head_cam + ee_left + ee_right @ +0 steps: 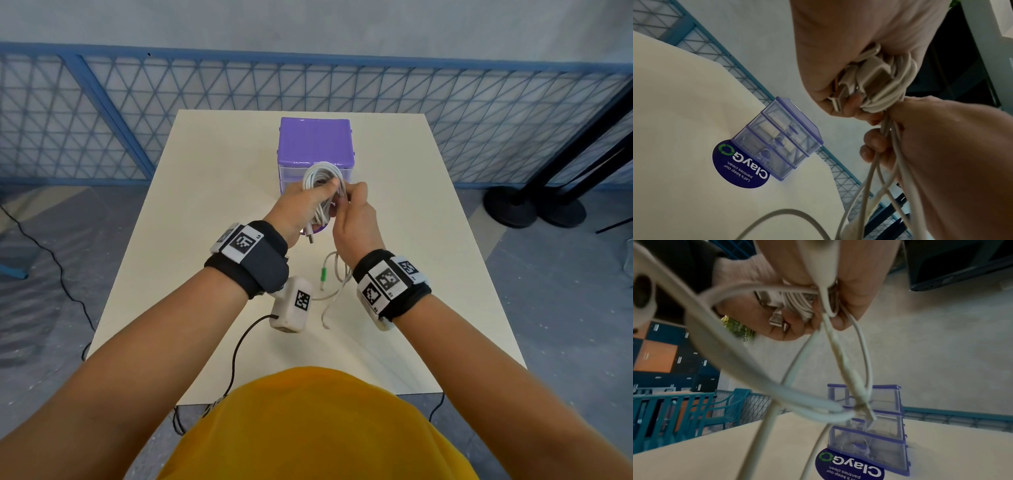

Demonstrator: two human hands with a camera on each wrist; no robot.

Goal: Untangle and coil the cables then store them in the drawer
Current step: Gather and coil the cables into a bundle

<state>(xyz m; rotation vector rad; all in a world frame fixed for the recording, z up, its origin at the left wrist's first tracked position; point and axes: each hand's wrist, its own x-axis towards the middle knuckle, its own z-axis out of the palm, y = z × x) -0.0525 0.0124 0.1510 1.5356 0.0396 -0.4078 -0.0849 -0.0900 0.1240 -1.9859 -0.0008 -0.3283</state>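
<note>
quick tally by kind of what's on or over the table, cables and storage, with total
Coiled white cable bundle, gripped by the left hand and pinched by the right hand: 1
Loose cable with green plug on the table: 1
Purple drawer unit: 1
Round blue sticker: 1
Total: 4

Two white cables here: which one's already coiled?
The white cable gripped in the left hand, wound into loops. The other cable, with a green connector, trails loose onto the table.
</note>
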